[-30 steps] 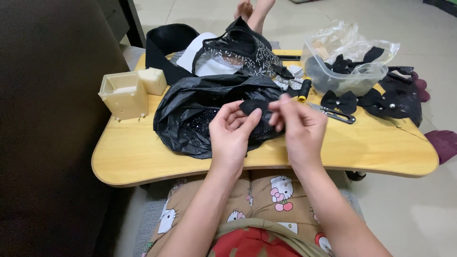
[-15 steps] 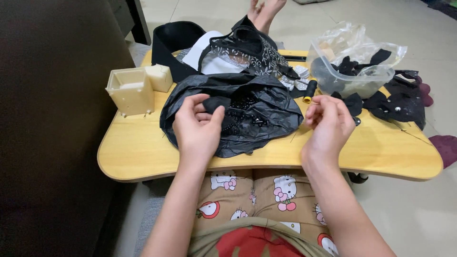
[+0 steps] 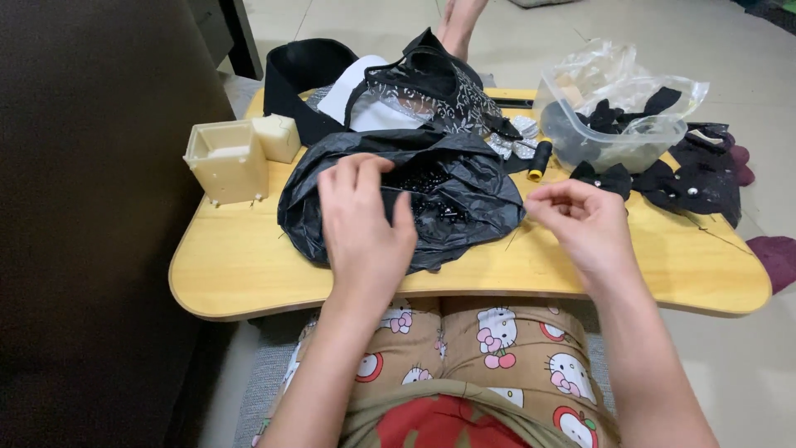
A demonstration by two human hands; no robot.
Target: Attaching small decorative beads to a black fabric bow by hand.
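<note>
My left hand (image 3: 361, 224) lies palm down on a crumpled black plastic bag (image 3: 473, 187), fingers spread, fingertips at the bag's opening where small black beads (image 3: 423, 178) show. My right hand (image 3: 580, 224) hovers over the table's right half with thumb and forefinger pinched together. A thin dark thread (image 3: 512, 239) runs from that pinch down toward the bag's edge. A black bow (image 3: 613, 176) lies just beyond the right hand.
The yellow wooden lap table (image 3: 240, 265) sits over my legs. It carries a cream plastic box (image 3: 225, 162), black lace fabric (image 3: 431, 83), a black thread spool (image 3: 539, 158), a clear tub (image 3: 618, 145) of bows and dark trims (image 3: 705, 178). A dark surface (image 3: 83, 207) stands at left.
Both hands held a black bow together a second ago. They have parted: the left went onto the black bag, the right moved right and now pinches thread.
</note>
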